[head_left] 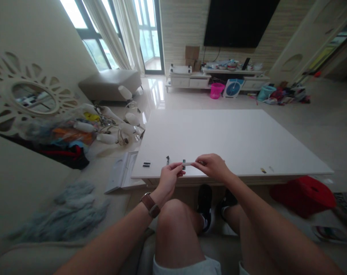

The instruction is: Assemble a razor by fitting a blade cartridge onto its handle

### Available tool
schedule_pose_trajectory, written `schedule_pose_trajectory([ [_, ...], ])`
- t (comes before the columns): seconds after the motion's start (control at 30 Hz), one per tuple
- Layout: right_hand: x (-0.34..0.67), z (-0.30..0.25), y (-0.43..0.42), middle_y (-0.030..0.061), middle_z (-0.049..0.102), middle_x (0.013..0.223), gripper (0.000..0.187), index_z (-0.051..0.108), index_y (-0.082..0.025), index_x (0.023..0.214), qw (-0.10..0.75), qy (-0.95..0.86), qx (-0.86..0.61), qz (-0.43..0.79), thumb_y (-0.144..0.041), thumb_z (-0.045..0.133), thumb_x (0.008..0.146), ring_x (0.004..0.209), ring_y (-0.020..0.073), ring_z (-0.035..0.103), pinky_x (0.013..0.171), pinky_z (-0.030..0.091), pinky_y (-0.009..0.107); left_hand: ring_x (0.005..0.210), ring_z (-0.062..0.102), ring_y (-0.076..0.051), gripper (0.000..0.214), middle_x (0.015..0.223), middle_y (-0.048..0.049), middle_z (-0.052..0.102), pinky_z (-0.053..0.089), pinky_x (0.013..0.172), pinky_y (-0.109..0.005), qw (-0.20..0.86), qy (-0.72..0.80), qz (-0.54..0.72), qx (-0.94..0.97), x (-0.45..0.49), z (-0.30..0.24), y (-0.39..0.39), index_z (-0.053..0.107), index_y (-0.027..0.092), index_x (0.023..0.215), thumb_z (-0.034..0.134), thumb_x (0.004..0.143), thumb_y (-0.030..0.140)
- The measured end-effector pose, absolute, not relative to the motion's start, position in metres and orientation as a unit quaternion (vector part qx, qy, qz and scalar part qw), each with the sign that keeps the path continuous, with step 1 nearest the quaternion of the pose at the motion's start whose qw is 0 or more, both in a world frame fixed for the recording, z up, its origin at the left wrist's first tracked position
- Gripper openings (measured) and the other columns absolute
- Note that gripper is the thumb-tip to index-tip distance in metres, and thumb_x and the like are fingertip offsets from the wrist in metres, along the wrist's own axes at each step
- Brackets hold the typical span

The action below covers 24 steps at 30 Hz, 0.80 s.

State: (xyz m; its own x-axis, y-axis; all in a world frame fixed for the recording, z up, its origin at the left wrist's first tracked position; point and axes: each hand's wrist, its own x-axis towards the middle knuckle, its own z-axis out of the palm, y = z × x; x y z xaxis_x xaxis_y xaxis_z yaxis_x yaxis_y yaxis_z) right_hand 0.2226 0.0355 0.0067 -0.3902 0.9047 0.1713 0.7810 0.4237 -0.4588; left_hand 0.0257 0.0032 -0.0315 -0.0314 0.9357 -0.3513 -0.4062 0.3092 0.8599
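White slim strip (189,164); dark clip (184,164) on it

daylight from windows (104,34), blown out | floor (156,91) glare | soft focus | edges bowed

A wide white table (233,137) fills the middle, with two small black pieces (146,164) near its left corner. Beyond it — a low TV cabinet (187,81) under a dark screen (239,21), a pink bucket (217,90) and a blue fan (233,88). A red stool (304,194) sits on the floor at right; a grey ottoman (110,84) by the window at left
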Motion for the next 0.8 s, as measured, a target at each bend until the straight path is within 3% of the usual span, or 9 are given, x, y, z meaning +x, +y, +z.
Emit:
schedule_pose_trajectory([
  [0.13, 0.2211, 0.0082, 0.0429, 0.0036, 0.064, 0.066, 0.049, 0.071, -0.020, 0.075, 0.234, -0.779, -0.575, 0.086, -0.059, 0.048, 0.095, 0.060, 0.0141, 0.049, 0.059, 0.024, 0.028, 0.057, 0.059, -0.010, 0.023, 0.069, -0.0054, 0.068, 0.044, 0.060, -0.024, 0.643, 0.487, 0.534, 0.255, 0.0244, -0.0287, 0.0057, 0.074, 0.009, 0.080, 0.082, 0.063, 0.023],
  [0.3, 0.2203, 0.0105, 0.0460, 0.0012, 0.061, 0.063, 0.049, 0.070, -0.020, 0.073, 0.214, -0.824, -0.504, 0.145, -0.059, 0.050, 0.094, 0.058, 0.0124, 0.048, 0.058, 0.026, 0.028, 0.056, 0.058, -0.009, 0.020, 0.069, -0.0048, 0.068, 0.044, 0.060, -0.024, 0.636, 0.483, 0.550, 0.245, 0.0234, -0.0257, 0.0090, 0.075, 0.010, 0.079, 0.080, 0.064, 0.021],
  [0.43, 0.2177, 0.0106, 0.0450, 0.0021, 0.061, 0.062, 0.049, 0.070, -0.019, 0.072, 0.253, -0.779, -0.568, 0.086, -0.058, 0.050, 0.094, 0.057, 0.0128, 0.046, 0.057, 0.025, 0.029, 0.055, 0.058, -0.009, 0.017, 0.069, -0.0045, 0.068, 0.044, 0.059, -0.023, 0.624, 0.490, 0.556, 0.249, 0.0222, -0.0233, 0.0107, 0.074, 0.010, 0.078, 0.078, 0.064, 0.019],
  [0.57, 0.2146, 0.0096, 0.0411, 0.0016, 0.062, 0.064, 0.048, 0.071, -0.019, 0.074, 0.237, -0.815, -0.509, 0.146, -0.058, 0.051, 0.095, 0.058, 0.0122, 0.048, 0.058, 0.027, 0.027, 0.055, 0.057, -0.009, 0.020, 0.069, -0.0046, 0.068, 0.043, 0.059, -0.024, 0.623, 0.490, 0.552, 0.258, 0.0226, -0.0258, 0.0103, 0.075, 0.010, 0.080, 0.077, 0.064, 0.021],
  [0.73, 0.2171, 0.0083, 0.0387, 0.0025, 0.062, 0.064, 0.048, 0.070, -0.019, 0.072, 0.257, -0.787, -0.555, 0.076, -0.057, 0.052, 0.094, 0.058, 0.0129, 0.047, 0.058, 0.025, 0.028, 0.056, 0.057, -0.009, 0.024, 0.070, -0.0043, 0.068, 0.043, 0.060, -0.024, 0.627, 0.490, 0.544, 0.267, 0.0239, -0.0291, 0.0088, 0.075, 0.010, 0.081, 0.079, 0.062, 0.024],
  [0.8, 0.2167, 0.0087, 0.0372, 0.0024, 0.062, 0.064, 0.048, 0.071, -0.018, 0.074, 0.271, -0.795, -0.532, 0.102, -0.056, 0.050, 0.095, 0.058, 0.0125, 0.048, 0.059, 0.027, 0.027, 0.056, 0.056, -0.009, 0.025, 0.070, -0.0041, 0.068, 0.042, 0.060, -0.024, 0.625, 0.489, 0.543, 0.274, 0.0239, -0.0289, 0.0083, 0.075, 0.010, 0.081, 0.079, 0.062, 0.025],
])
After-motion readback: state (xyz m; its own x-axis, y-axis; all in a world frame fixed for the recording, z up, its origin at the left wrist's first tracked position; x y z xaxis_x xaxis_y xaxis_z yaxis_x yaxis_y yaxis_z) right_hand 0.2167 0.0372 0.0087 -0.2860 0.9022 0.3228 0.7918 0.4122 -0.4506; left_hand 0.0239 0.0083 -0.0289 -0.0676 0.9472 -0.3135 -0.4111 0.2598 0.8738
